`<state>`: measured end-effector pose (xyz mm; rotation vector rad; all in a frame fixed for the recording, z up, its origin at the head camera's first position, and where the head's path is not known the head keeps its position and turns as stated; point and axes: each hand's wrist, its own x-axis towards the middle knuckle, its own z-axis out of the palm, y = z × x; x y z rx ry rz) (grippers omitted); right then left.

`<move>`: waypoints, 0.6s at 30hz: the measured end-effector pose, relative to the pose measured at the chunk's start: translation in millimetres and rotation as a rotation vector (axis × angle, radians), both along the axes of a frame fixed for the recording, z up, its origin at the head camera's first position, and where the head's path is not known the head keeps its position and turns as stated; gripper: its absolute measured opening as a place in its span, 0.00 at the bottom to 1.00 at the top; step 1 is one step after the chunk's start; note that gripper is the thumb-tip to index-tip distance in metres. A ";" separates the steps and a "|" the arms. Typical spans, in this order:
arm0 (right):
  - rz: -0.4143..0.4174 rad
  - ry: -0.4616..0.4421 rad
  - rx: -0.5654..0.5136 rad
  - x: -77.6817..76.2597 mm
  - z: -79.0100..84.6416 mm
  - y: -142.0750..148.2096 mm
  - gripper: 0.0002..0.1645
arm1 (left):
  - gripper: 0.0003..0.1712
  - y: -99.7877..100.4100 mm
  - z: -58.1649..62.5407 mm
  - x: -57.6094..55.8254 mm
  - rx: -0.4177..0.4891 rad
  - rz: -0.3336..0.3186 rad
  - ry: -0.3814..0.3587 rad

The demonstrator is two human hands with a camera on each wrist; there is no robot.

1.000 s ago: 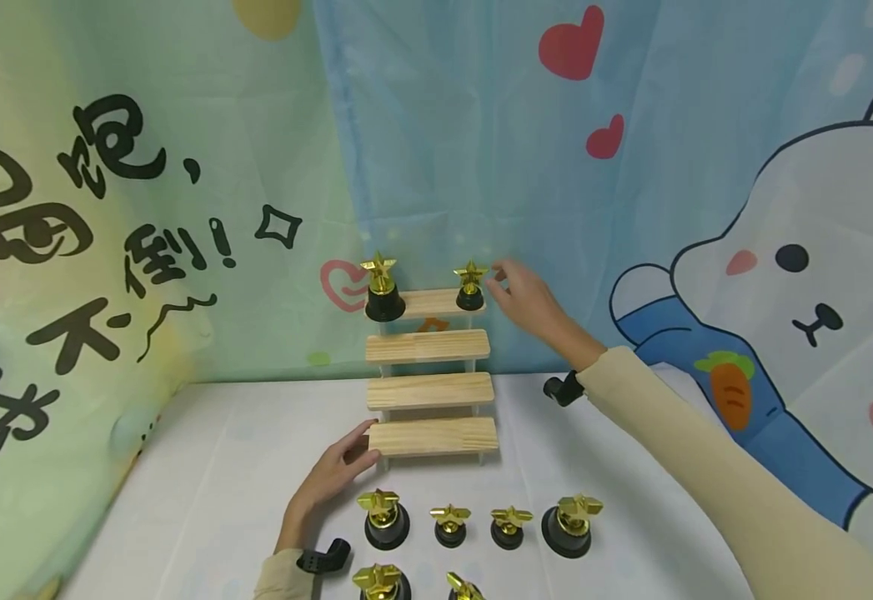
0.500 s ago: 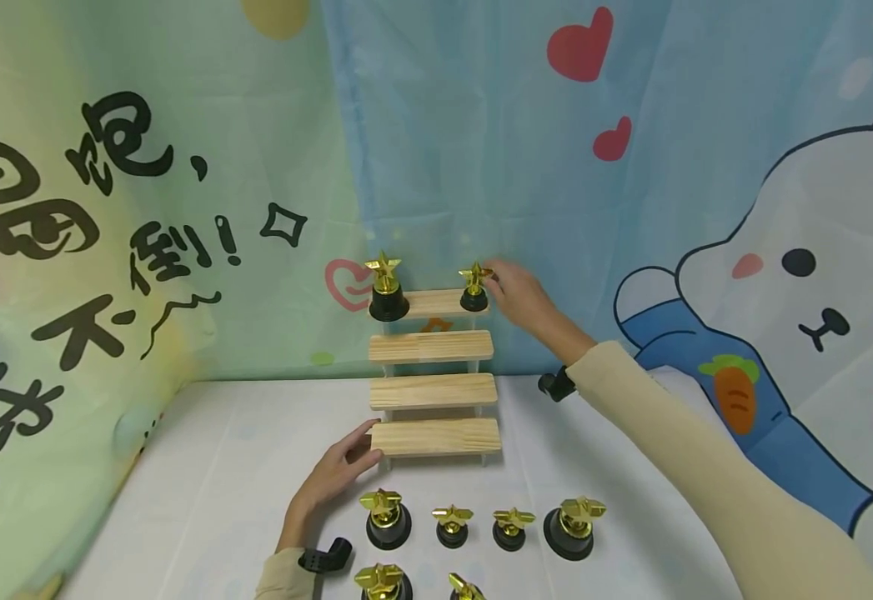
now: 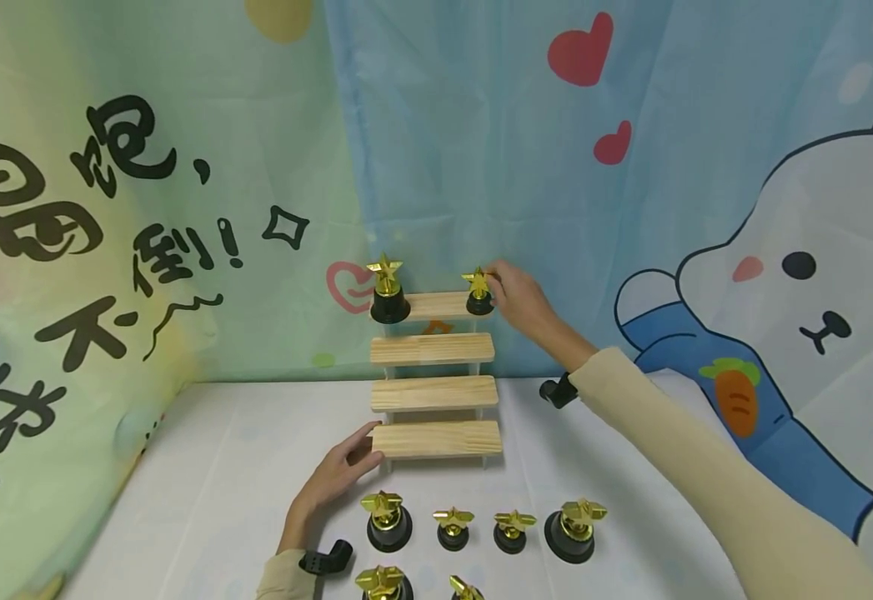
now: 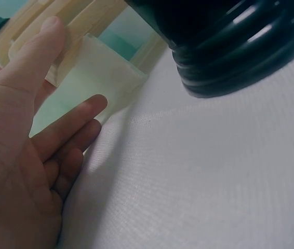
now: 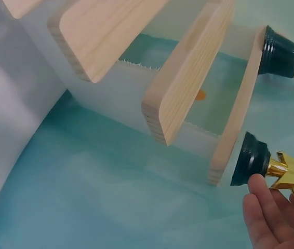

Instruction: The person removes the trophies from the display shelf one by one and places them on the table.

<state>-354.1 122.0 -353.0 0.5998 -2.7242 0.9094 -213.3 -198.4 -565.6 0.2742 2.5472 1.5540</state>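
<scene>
A wooden tiered display stand [image 3: 433,392] rises at the back of the table. On its top step stand a larger gold star trophy [image 3: 388,292] at the left and a small star trophy [image 3: 479,291] at the right end. My right hand [image 3: 522,302] pinches the small trophy; in the right wrist view its fingers [image 5: 264,205] lie by the black base and gold star. My left hand [image 3: 338,467] holds the left end of the lowest step between thumb and index finger. In the left wrist view, the other fingers [image 4: 77,124] curve loosely beside the stand's translucent support [image 4: 105,72].
In front of the stand, several star trophies stand on the white table [image 3: 211,483], among them a large one [image 3: 388,522], a small one [image 3: 453,529] and another large one [image 3: 573,531]. A printed cloth backdrop [image 3: 481,167] hangs close behind the stand.
My right hand has closed in on the small trophy from the right and taken hold of it. The trophy has shifted slightly right along the top step. My left hand stays on the lowest step.
</scene>
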 end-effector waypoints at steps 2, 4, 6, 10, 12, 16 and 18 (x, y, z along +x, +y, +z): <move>0.009 0.004 -0.025 3.8 0.7 2.1 0.18 | 0.36 0.4 0.2 -0.2 -0.006 -0.002 -0.002; 0.022 0.012 -0.050 9.2 2.4 4.0 0.18 | 0.35 0.0 0.3 -0.5 -0.010 -0.002 0.005; 0.042 0.019 -0.079 16.1 4.3 5.5 0.17 | 0.35 -0.9 0.8 -0.6 -0.017 0.006 0.010; 0.087 0.034 -0.106 33.2 6.0 8.6 0.16 | 0.34 -1.6 1.8 -1.5 -0.015 0.012 0.014; 0.108 0.034 -0.104 43.6 5.2 11.0 0.16 | 0.34 -1.1 1.4 -1.6 -0.015 0.007 0.012; 0.154 0.016 -0.099 68.6 4.0 16.2 0.17 | 0.34 0.5 0.2 -0.3 -0.011 0.003 0.006; 0.176 0.017 -0.092 83.0 4.0 19.1 0.16 | 0.34 1.2 -0.1 0.4 -0.009 0.004 0.002</move>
